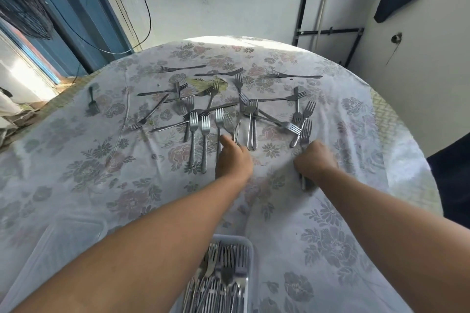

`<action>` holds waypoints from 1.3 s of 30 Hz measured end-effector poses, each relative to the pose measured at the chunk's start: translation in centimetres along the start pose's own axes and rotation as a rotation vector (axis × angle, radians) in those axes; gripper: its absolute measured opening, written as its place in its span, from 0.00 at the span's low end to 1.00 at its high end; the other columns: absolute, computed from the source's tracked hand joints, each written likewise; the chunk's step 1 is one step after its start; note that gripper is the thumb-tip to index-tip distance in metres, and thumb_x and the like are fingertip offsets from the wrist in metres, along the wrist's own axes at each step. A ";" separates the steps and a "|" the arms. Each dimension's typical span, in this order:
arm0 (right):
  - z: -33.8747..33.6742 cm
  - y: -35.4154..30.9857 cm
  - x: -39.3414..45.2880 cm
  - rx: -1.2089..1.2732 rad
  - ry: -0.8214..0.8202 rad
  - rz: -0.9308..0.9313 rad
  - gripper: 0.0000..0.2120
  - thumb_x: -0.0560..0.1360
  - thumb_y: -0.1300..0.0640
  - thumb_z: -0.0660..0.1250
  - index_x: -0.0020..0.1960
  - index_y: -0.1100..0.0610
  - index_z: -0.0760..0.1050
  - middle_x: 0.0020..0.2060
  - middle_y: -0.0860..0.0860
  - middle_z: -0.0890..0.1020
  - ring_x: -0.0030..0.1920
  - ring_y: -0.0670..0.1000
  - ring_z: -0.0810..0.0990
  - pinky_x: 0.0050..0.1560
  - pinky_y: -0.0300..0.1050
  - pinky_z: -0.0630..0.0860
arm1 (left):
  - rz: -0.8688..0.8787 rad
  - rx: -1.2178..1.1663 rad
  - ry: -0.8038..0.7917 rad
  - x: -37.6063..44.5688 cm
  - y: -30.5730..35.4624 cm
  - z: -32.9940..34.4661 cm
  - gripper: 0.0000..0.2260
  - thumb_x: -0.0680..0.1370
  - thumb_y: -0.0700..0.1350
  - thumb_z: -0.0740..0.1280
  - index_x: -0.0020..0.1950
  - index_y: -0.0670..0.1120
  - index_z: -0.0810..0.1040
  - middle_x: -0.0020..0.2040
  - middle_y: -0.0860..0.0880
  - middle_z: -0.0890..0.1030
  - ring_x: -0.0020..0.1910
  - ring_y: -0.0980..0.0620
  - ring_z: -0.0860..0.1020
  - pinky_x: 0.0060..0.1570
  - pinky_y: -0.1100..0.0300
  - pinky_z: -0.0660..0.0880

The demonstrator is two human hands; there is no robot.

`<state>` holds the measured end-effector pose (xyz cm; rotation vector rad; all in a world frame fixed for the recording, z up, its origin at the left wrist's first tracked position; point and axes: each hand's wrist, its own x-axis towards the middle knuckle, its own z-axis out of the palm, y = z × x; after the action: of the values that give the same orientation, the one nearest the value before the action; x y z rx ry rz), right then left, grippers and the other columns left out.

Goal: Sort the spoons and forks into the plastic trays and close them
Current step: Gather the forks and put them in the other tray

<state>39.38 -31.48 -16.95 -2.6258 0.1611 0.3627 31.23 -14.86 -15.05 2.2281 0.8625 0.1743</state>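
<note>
Head view, looking down on a round counter [76, 185] covered with a pale floral cloth. Many loose forks [229, 107] lie scattered and crossed over one another toward twelve o'clock, well away from the person. At six o'clock, at the near edge, a clear plastic tray [250, 244] holds a pile of forks with their tines pointing away. Both bare forearms reach forward from the bottom. The left hand [234, 157], near the centre, has its fingers curled around the handle of a fork [230, 124] whose tines stick out beyond the fingertips. The right hand [315, 160], at about three o'clock from the left, is closed around another fork [304, 137], with tines above the knuckles and the handle end showing below the wrist
</note>
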 end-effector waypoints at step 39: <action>2.6 0.1 -5.1 0.682 -0.215 0.083 0.08 0.72 0.54 0.57 0.48 0.54 0.72 0.38 0.55 0.76 0.34 0.54 0.71 0.34 0.49 0.66 | -0.097 0.062 -0.211 -0.3 2.0 0.6 0.23 0.84 0.50 0.53 0.78 0.44 0.62 0.65 0.41 0.78 0.59 0.40 0.79 0.48 0.53 0.72</action>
<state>33.84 -30.07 -17.79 -1.9011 0.2677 0.5097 32.28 -16.43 -14.12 2.2080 0.8674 -0.1336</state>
